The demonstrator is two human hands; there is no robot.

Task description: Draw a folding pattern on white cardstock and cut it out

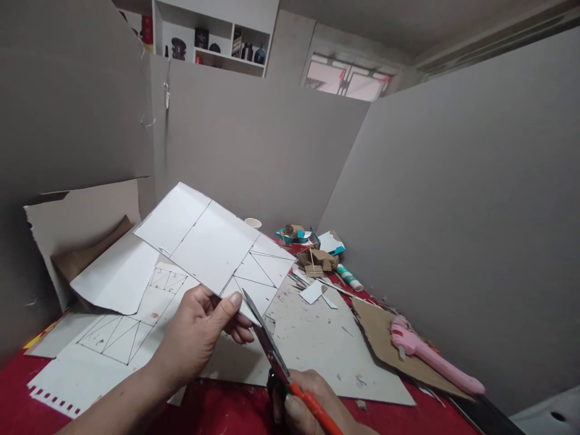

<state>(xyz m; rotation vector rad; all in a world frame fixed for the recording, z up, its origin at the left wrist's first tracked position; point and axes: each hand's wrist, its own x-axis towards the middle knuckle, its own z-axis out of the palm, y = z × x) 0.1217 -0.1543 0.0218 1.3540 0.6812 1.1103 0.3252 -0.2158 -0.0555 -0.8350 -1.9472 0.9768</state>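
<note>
My left hand (pixel 202 323) pinches the near edge of a white card sheet (pixel 203 244) between thumb and fingers. Black pen lines split the sheet into panels, and slanting lines form triangles at its right end. In my right hand (pixel 312 396), low in the picture, is a pair of scissors (pixel 270 350) with orange and black on the handles. The blades point up and left, and their tips meet the sheet's near right corner just beside my left thumb. Whether the blades are parted there is hard to see. My right fingers are partly hidden by the handles.
A paper with a drawn pattern (pixel 102 362) lies at left, by leaning card pieces (pixel 90 211). A white board (pixel 312 356) with scraps covers the red cloth (pixel 217 411). At right, a pink glue gun (pixel 435 356) rests on brown cardboard (pixel 378 332). Grey partitions (pixel 263 133) surround the table.
</note>
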